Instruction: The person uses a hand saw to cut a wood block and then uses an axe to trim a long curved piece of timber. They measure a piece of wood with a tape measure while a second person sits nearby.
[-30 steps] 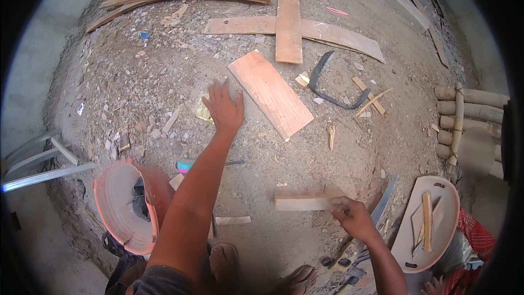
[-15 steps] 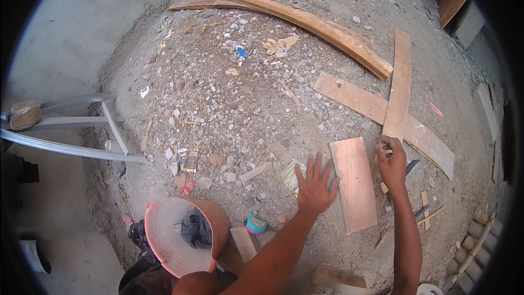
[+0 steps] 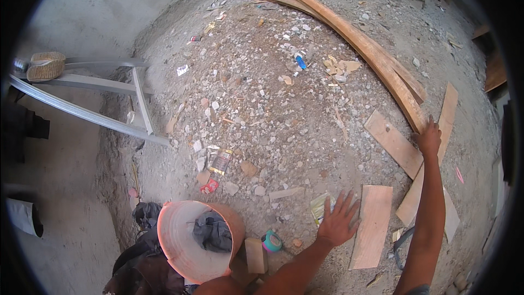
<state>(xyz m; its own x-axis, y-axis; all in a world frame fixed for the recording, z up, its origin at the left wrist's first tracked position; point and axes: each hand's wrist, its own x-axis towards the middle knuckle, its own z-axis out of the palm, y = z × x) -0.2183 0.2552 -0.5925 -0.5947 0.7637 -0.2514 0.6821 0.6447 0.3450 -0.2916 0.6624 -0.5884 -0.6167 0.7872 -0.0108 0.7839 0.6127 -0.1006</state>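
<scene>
My left hand (image 3: pixel 338 222) lies open with fingers spread on the ground, its fingertips by the left edge of a short wooden board (image 3: pixel 372 226). A crumpled yellow-green wrapper (image 3: pixel 319 208) sits beside its thumbless side. Farther right, my right hand (image 3: pixel 429 141) is at the near end of a long wooden beam (image 3: pixel 376 63), thumb and fingers on either side of that end. Beneath the right forearm, a long thin plank (image 3: pixel 448 110) crosses another plank (image 3: pixel 394 143). A dark curved strip (image 3: pixel 401 248) shows beside the forearm.
An orange bucket (image 3: pixel 237 224) holding dark crumpled material stands near left, beside a wood block (image 3: pixel 255 255) and a teal tape measure (image 3: pixel 271 241). Metal bars with a brush (image 3: pixel 46 66) on them lie at left. Gravel and litter cover the ground.
My right hand has moved forward from the crossing plank's near end to the long beam's end. My left hand stays beside the short board. The whole view has shifted.
</scene>
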